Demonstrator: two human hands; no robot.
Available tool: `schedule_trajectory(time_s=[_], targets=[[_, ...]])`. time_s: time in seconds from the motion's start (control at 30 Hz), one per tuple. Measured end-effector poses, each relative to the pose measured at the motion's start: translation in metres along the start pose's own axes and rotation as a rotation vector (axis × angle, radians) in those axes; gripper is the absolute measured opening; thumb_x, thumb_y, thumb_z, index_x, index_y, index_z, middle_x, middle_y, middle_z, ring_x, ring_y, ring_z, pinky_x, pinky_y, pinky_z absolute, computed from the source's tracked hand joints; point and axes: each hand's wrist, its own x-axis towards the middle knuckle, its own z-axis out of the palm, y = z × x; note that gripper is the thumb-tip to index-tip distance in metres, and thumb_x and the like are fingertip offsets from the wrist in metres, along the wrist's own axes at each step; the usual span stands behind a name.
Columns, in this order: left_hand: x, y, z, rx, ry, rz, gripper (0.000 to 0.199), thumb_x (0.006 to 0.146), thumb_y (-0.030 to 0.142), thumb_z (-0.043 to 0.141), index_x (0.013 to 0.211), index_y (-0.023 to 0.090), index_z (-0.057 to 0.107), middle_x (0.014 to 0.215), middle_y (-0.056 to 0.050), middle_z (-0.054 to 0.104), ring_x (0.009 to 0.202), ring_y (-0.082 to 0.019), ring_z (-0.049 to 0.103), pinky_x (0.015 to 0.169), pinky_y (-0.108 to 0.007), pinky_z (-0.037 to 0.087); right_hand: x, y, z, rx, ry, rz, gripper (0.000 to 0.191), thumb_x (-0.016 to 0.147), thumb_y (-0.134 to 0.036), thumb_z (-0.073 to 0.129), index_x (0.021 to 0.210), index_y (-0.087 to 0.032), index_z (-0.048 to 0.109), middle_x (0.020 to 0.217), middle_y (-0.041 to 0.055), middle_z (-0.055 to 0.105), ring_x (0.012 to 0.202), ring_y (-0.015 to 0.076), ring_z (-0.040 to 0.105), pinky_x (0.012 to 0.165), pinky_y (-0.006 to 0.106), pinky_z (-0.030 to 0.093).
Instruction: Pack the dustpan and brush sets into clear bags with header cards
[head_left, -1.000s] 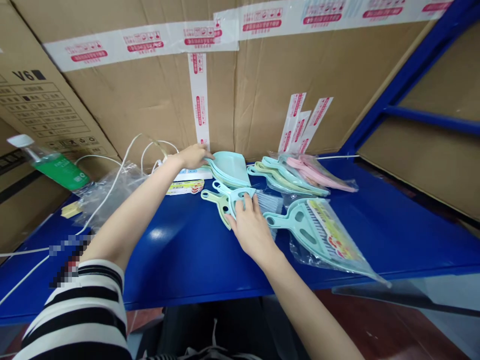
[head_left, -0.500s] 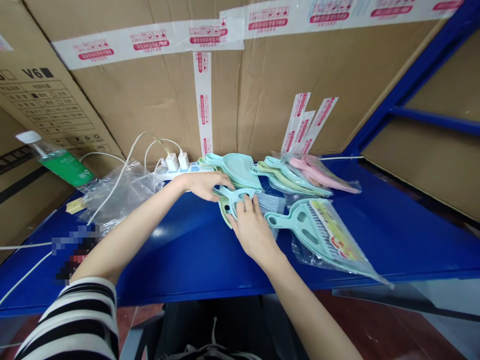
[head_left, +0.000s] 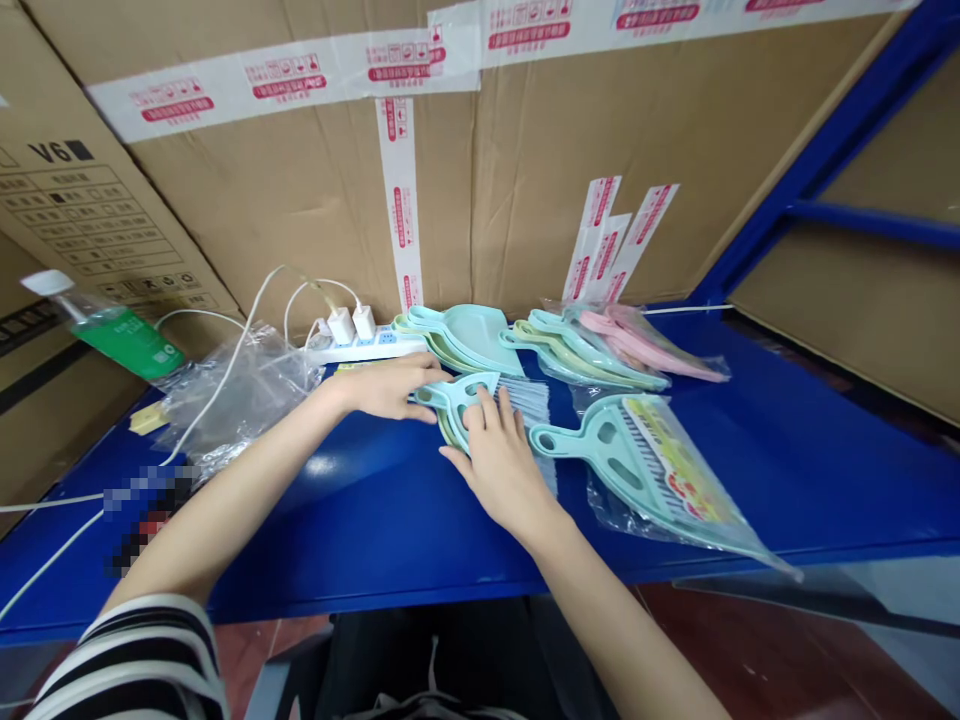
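Head view: the right hand (head_left: 499, 470) lies open, fingers spread flat across a mint plastic hand brush (head_left: 457, 398) without clenching, while the left hand (head_left: 386, 388) curves in just beside its handle, its grip unclear. The brush sits on a blue metal shelf (head_left: 390, 520), near stacked dustpans (head_left: 469, 335) and a bagged brush (head_left: 630, 460).

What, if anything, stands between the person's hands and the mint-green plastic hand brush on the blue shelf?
Nothing visible does: the left hand and right hand are both directly against the mint-green plastic hand brush.
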Motion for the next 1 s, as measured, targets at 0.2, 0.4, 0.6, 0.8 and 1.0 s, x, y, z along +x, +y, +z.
schedule_trajectory(time_s=[0.2, 0.4, 0.6, 0.8, 1.0], targets=[[0.008, 0.004, 0.014, 0.105, -0.054, -0.130, 0.020, 0.088, 0.018, 0.056, 0.109, 0.017, 0.059, 0.100, -0.008, 0.064, 0.089, -0.021, 0.065, 0.079, -0.031, 0.048, -0.002, 0.005, 0.000, 0.058, -0.062, 0.034, 0.048, 0.092, -0.028, 0.056, 0.136, -0.011, 0.050, 0.155, 0.0232, 0.033, 0.144, 0.0439, 0.020, 0.108, 0.065, 0.031], [0.016, 0.001, 0.014, 0.081, -0.054, -0.105, 0.024, 0.088, 0.018, 0.056, 0.111, 0.016, 0.057, 0.108, -0.009, 0.064, 0.098, -0.021, 0.064, 0.083, -0.031, 0.049, -0.008, 0.016, 0.005, 0.082, -0.099, -0.032, 0.079, 0.090, -0.029, 0.057, 0.156, -0.021, 0.016, 0.161, 0.0225, 0.012, 0.145, 0.0438, 0.006, 0.107, 0.068, 0.028], [0.012, 0.005, 0.015, 0.098, -0.093, -0.119, 0.031, 0.084, 0.005, 0.048, 0.112, 0.014, 0.058, 0.106, -0.011, 0.065, 0.094, -0.022, 0.066, 0.080, -0.031, 0.049, -0.014, 0.026, 0.010, 0.024, -0.096, -0.129, 0.065, 0.093, -0.020, 0.048, 0.154, -0.021, 0.026, 0.160, 0.0217, 0.018, 0.144, 0.0433, 0.014, 0.103, 0.065, 0.037], [0.003, 0.010, 0.017, 0.155, -0.089, -0.151, 0.043, 0.081, 0.000, 0.039, 0.118, 0.013, 0.056, 0.101, -0.012, 0.064, 0.088, -0.022, 0.065, 0.078, -0.032, 0.048, -0.027, 0.014, 0.010, -0.089, 0.061, -0.173, 0.063, 0.088, -0.008, 0.051, 0.149, -0.020, 0.040, 0.158, 0.0188, 0.029, 0.144, 0.0415, 0.022, 0.107, 0.064, 0.034], [0.002, 0.008, 0.019, 0.149, -0.104, -0.123, 0.045, 0.084, 0.002, 0.039, 0.123, 0.016, 0.054, 0.102, -0.009, 0.065, 0.091, -0.019, 0.064, 0.083, -0.030, 0.047, -0.065, 0.062, -0.022, -0.052, 0.429, -0.227, 0.042, 0.098, -0.030, 0.041, 0.136, -0.019, 0.055, 0.143, 0.0142, 0.053, 0.134, 0.0312, 0.045, 0.102, 0.049, 0.046]])
